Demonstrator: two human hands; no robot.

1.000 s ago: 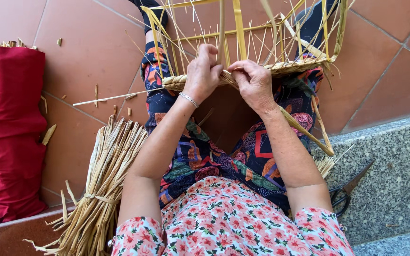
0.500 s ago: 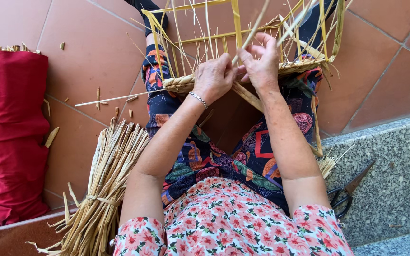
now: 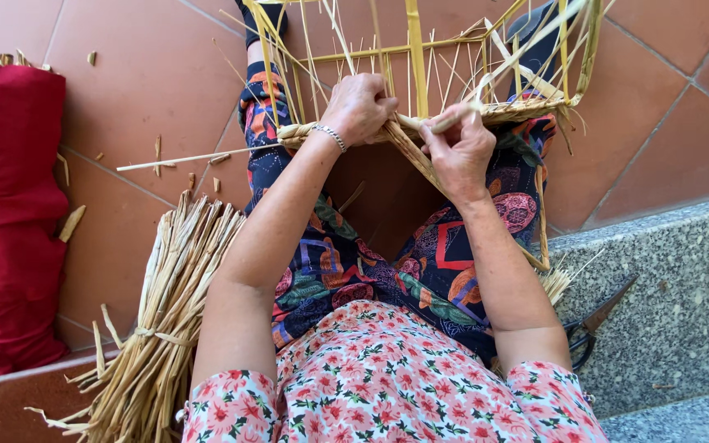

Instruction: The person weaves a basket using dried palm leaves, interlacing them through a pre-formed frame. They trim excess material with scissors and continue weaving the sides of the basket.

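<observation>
A half-woven straw basket [image 3: 486, 74] is held on the knees, far centre. Its braided rim is gripped by the closed left hand [image 3: 360, 108]; a straw strand [image 3: 445, 125] is pinched by the right hand [image 3: 459, 149]. A straw bundle [image 3: 166, 312] lies near left.

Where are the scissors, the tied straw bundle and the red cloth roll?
scissors [image 3: 588, 328]: head view, on the dark handles.
straw bundle [image 3: 176, 279]: head view, on its middle stalks.
red cloth roll [image 3: 6, 221]: head view, on its middle fold.

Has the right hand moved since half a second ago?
Yes. The right hand has dropped from above the woven basket rim back down to rim level, now pinching a straw strand there.
</observation>
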